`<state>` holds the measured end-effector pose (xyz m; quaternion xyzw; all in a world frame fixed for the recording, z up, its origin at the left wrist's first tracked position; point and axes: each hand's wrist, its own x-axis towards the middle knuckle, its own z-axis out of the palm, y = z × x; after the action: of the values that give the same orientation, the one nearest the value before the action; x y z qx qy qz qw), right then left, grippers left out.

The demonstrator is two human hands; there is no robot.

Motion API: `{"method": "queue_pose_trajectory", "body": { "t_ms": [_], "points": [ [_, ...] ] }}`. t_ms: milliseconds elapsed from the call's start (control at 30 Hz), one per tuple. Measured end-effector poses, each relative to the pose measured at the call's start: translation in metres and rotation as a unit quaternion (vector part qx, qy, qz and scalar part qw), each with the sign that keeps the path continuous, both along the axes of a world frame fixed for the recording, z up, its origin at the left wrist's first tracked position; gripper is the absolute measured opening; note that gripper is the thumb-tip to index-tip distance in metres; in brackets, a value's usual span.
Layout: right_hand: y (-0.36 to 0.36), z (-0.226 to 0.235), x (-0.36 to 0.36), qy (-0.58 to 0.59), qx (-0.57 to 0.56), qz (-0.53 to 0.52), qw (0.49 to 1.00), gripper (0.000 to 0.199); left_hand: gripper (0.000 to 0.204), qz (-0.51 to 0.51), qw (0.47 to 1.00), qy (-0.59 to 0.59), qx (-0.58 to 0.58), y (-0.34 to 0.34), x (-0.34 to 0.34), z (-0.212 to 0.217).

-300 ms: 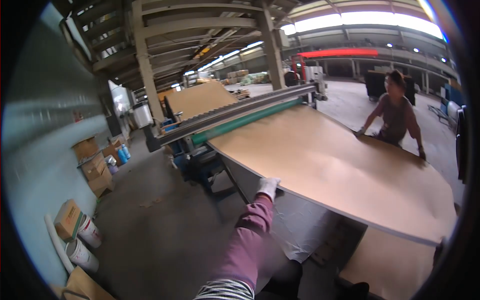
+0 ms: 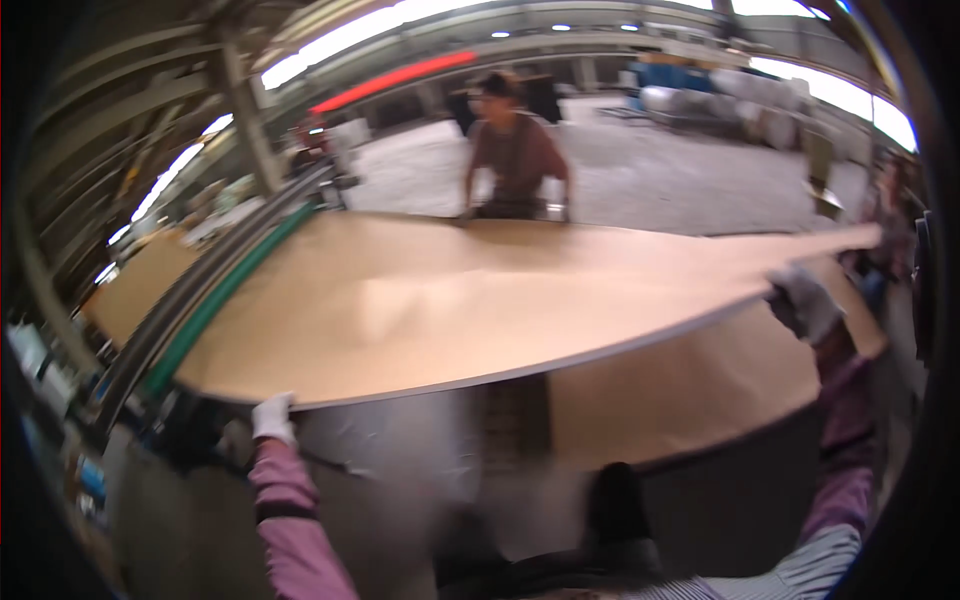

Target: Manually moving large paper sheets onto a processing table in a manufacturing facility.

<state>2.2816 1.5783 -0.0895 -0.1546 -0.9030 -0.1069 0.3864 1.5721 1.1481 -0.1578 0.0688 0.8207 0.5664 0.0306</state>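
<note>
A large tan sheet [image 2: 450,310] with a thin grey edge stretches across in front of me, its surface slightly wavy. My left hand [image 2: 273,417], in a white glove, is closed on its near edge at the left. Far to the right, my gloved right hand [image 2: 805,300] grips the same edge near the sheet's right end. The left end lies by the green roller [image 2: 235,290] of a machine. Across the sheet, a co-worker [image 2: 515,155] stands with both arms down at the far edge. Motion blur hides finger detail.
A lower tan sheet [image 2: 690,390] lies beneath the held one, at the right. The machine's dark beam [image 2: 165,310] runs along the left. Another person [image 2: 890,205] is blurred at the right rim. Wrapped white bundles [image 2: 740,100] stand on the far floor.
The view has swung to the right, bringing my right hand on the sheet's edge into the picture. My left hand still holds the near edge. The co-worker now appears nearer the middle.
</note>
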Motion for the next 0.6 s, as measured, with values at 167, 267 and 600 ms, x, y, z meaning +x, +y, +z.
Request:
{"method": "queue_pose_trajectory", "body": {
  "t_ms": [167, 267, 600],
  "points": [
    [-0.003, 0.033, 0.013, 0.171, -0.541, -0.145, 0.811, 0.017, 0.039, -0.086, 0.991, -0.084, 0.053, 0.007, -0.037, -0.061],
    [-0.005, 0.03, -0.009, 0.269, -0.606, -0.18, 0.727, 0.031, 0.033, -0.077, 0.989, -0.117, 0.044, -0.019, -0.069, -0.071],
    [0.021, 0.017, 0.026, 0.23, -0.511, -0.221, 0.798, 0.027, 0.028, -0.159, 0.977, -0.109, 0.086, 0.042, -0.027, -0.076]
  ]
}}
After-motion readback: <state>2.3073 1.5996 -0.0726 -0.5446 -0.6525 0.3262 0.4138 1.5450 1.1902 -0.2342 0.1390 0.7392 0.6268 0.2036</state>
